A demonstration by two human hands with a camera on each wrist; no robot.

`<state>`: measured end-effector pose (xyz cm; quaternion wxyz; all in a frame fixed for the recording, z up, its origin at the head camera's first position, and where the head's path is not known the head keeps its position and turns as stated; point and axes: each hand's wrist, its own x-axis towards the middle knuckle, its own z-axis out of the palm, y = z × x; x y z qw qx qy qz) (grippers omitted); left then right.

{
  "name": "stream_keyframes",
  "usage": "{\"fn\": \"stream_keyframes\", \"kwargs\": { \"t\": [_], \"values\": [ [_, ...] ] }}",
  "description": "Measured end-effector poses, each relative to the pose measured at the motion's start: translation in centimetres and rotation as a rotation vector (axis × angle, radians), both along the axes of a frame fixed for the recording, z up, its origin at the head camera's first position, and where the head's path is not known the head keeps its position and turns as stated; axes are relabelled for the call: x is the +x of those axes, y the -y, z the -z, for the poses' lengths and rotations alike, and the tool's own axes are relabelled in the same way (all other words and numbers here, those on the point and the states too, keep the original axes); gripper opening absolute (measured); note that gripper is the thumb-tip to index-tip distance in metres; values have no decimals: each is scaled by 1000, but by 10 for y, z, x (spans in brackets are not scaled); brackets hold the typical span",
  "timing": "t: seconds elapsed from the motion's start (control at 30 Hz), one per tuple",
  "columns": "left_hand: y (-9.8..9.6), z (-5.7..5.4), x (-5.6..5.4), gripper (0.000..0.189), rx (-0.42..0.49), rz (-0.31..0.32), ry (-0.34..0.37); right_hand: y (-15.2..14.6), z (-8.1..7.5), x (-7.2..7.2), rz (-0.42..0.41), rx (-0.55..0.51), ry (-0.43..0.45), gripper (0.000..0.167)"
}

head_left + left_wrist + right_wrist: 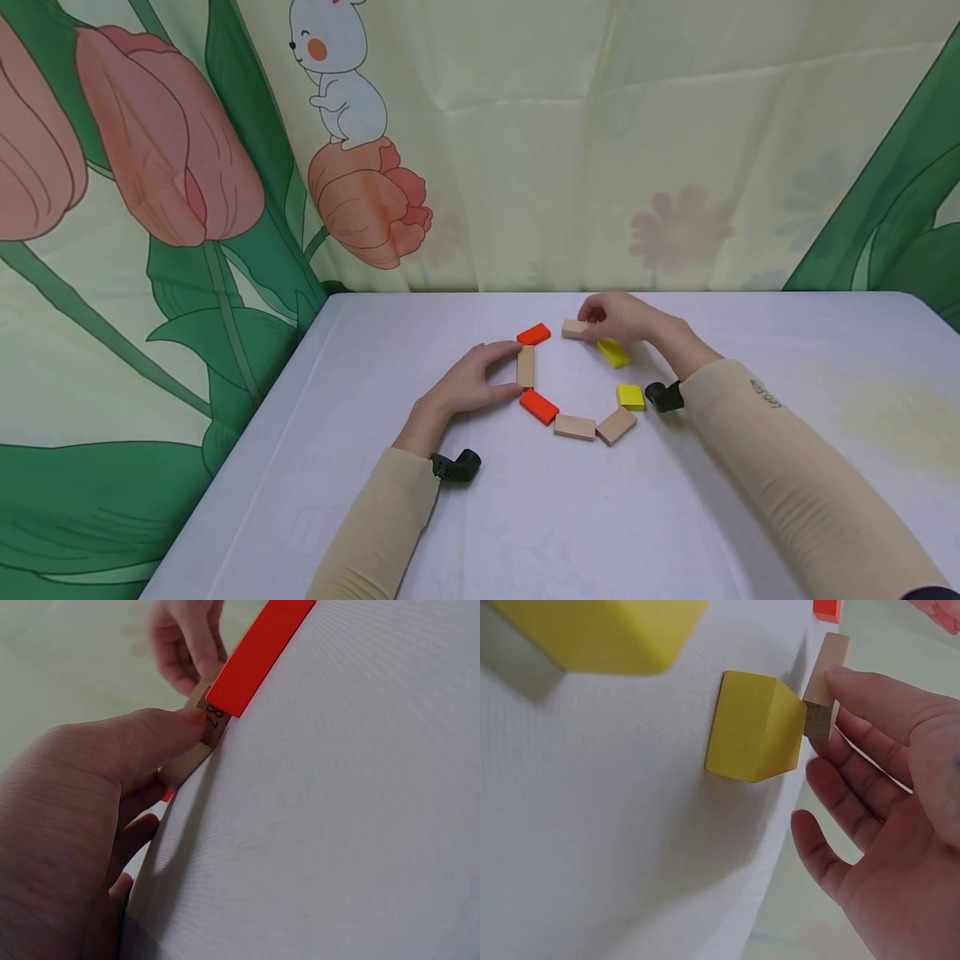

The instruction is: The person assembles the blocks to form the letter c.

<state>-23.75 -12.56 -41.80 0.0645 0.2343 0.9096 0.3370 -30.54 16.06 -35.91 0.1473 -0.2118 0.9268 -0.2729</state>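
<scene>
My left hand [478, 377] pinches a plain wooden block [526, 367] by its two ends, on the left side of a ring of blocks. In the left wrist view, the thumb presses the block's printed end. A red block [534, 334] lies behind it and another red block [538, 407] in front. At the back of the ring, my right hand [621, 317] grips a second plain wooden block [826, 671] between thumb and fingers. Close beside that block is a yellow block [754, 727], partly hidden by the hand in the head view.
Two more wooden blocks [575, 427] form the front of the ring. A second yellow block [631, 397] sits at its right, below my right wrist. White cloth covers the table [585, 517], and a printed curtain [525, 167] hangs behind its far edge.
</scene>
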Motion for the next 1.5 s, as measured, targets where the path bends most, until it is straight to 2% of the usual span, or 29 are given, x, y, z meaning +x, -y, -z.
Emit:
{"fn": "stream_keyframes", "kwargs": {
  "t": [0.43, 1.0, 1.5],
  "values": [
    [1, 1, -1, 64, -5, 7, 0, 7, -4, -8, -1, -15, -38, 22],
    [1, 1, -3, 64, -23, 10, 0, 16, -1, -17, 17, -6, -31, 23],
    [1, 0, -2, 63, -13, 17, -9, 21, 1, -19, 13, -3, -18, 23]
  ]
}}
